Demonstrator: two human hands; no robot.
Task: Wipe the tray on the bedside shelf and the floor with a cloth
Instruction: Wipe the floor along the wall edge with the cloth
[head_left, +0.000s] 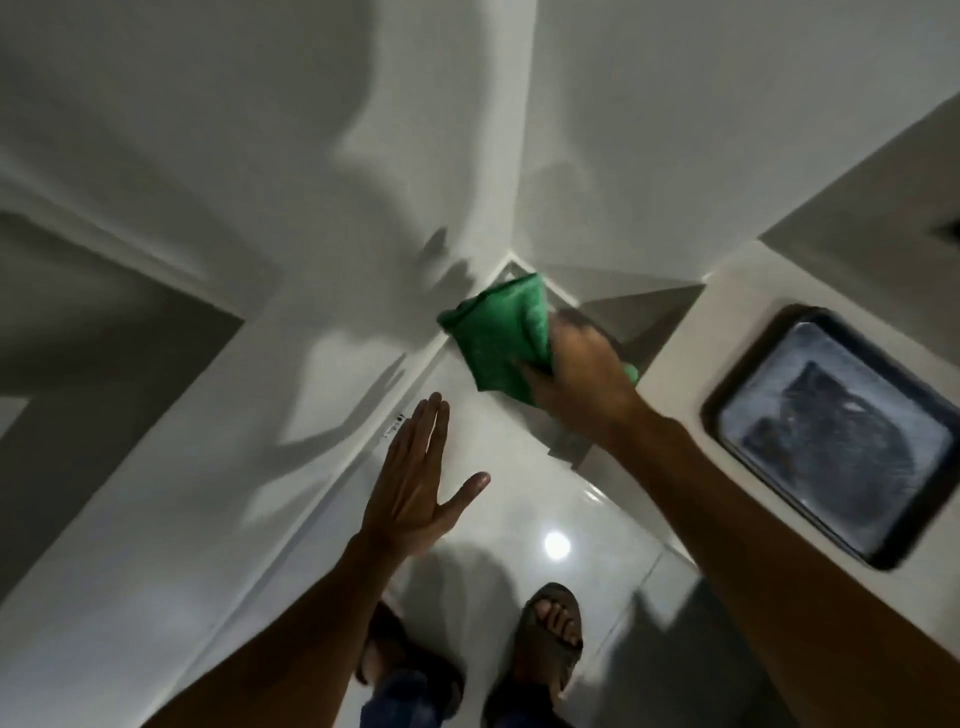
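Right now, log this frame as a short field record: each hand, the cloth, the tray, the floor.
right hand: grips the green cloth, reaching toward the wall corner near the floor
left hand: open, fingers spread, holds nothing
green cloth: folded, blurred; contact with a surface cannot be told
tray: dark rim, lies flat on the white shelf, apart from both hands
floor: glossy pale tiles with a lamp reflection
feet: in sandals at the bottom edge
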